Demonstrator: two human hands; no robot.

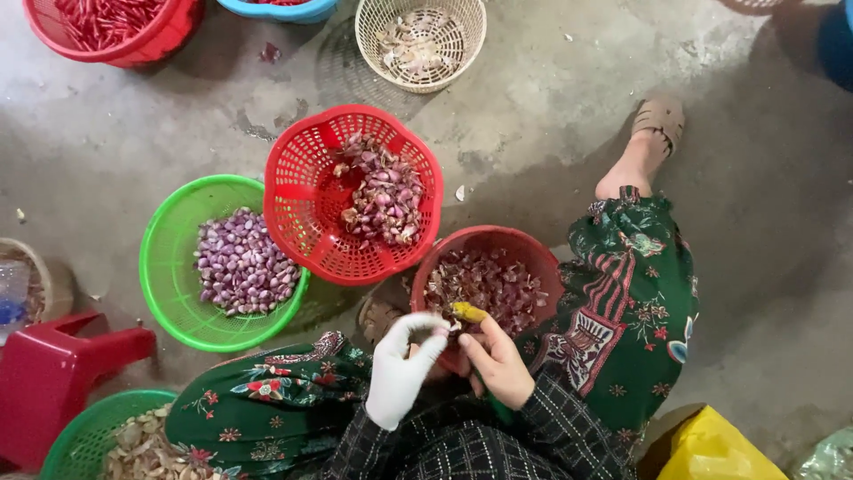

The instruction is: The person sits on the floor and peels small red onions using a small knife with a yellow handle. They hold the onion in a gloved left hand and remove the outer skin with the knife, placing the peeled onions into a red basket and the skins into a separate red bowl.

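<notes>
My left hand [402, 366], in a white glove, pinches a small shallot [442, 332] at its fingertips. My bare right hand [499, 363] grips a small knife with a yellow handle [468, 312], its tip against the shallot. Both hands hover over the near rim of a dark red bowl [524, 245] holding shallot peels. Beyond it, a red basket [293, 196] holds unpeeled shallots. A green basket [164, 258] on its left holds peeled purple shallots.
On the concrete floor at the top are a beige basket [373, 40] of garlic, a red basket [169, 31] of chillies and a blue basket [306, 13]. A red stool [49, 373] and another green basket [75, 436] sit bottom left. A yellow bag [711, 449] lies bottom right.
</notes>
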